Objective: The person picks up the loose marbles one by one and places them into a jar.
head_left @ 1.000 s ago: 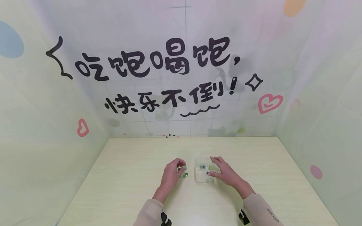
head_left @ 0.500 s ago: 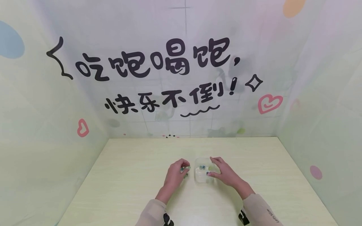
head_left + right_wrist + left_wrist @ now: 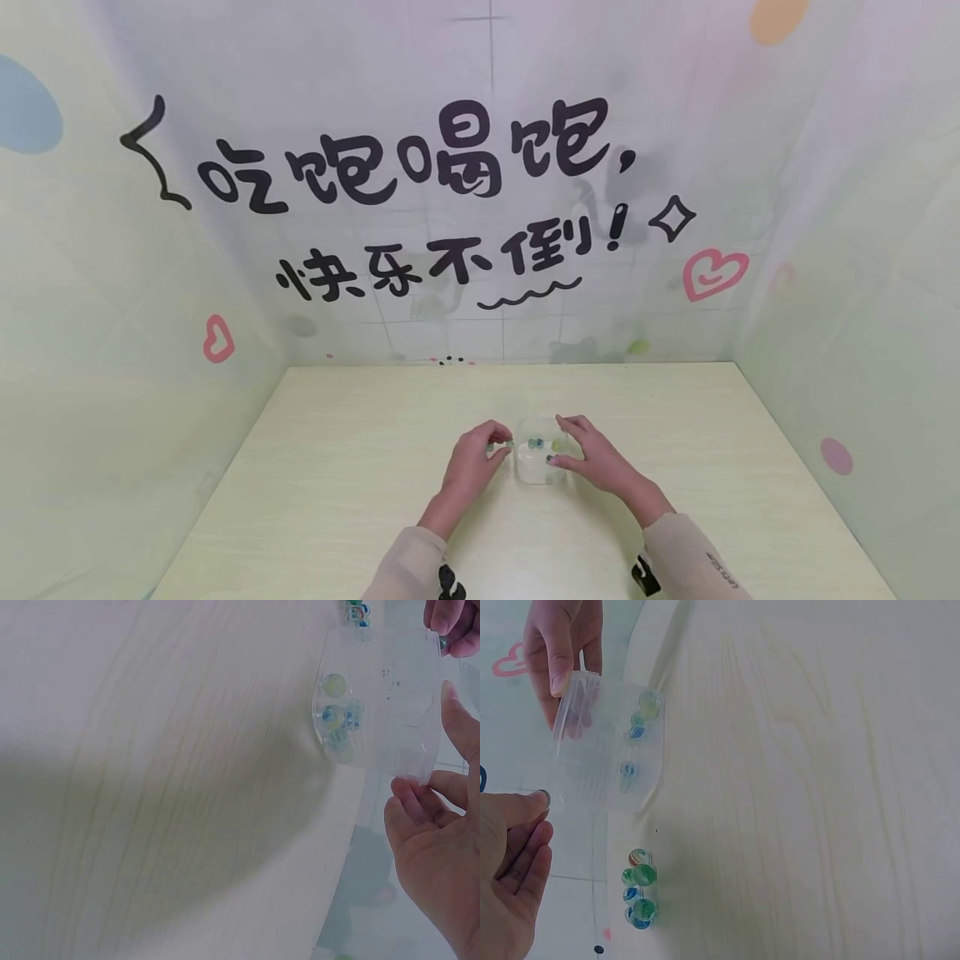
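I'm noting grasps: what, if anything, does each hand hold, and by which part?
Left hand: greenish round glass marble, pinched by its sides. Right hand: clear square plastic container, by its wall near the rim.

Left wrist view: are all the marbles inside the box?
No, several marbles lie clustered on the table, outside the box.

Both forearms (image 3: 408, 562) forward; left hand (image 3: 476, 458) in a close pinch; right hand (image 3: 600, 458) in a wider grip
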`<state>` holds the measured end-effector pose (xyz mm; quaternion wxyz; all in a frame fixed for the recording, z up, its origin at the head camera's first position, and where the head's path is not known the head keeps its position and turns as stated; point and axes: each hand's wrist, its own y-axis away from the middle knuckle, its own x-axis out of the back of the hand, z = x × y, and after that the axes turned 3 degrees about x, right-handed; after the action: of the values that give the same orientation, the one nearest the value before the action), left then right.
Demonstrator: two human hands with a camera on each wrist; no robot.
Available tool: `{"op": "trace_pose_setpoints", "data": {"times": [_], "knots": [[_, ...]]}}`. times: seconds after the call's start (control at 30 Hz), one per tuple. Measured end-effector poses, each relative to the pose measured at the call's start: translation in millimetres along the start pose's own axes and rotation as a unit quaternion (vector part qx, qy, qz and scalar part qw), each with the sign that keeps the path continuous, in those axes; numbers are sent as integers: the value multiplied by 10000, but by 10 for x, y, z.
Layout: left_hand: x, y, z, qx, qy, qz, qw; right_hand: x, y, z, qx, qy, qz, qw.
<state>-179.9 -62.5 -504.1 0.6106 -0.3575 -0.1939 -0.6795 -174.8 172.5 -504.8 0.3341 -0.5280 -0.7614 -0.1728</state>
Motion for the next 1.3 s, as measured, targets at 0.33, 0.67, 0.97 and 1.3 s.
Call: {"op": "trace_pose_setpoints", "data": {"times": [0.33, 0.67, 0.97, 1.3], "knots": [[-8, -7, 59, -47, 36, -44, 10000, 2, 1, -2, -3, 43, 20, 10000], [-16, -1, 110, -111, 73, -156, 9998, 2, 0, -8, -46, 23, 23, 10000], [-20, 9, 136, -180, 34, -203, 9996, -4, 2, -6, 29, 28, 33, 10000], [-22, 15, 103, -132, 42, -129, 9998, 7, 8, -25, 5, 52, 32, 10000]]}}
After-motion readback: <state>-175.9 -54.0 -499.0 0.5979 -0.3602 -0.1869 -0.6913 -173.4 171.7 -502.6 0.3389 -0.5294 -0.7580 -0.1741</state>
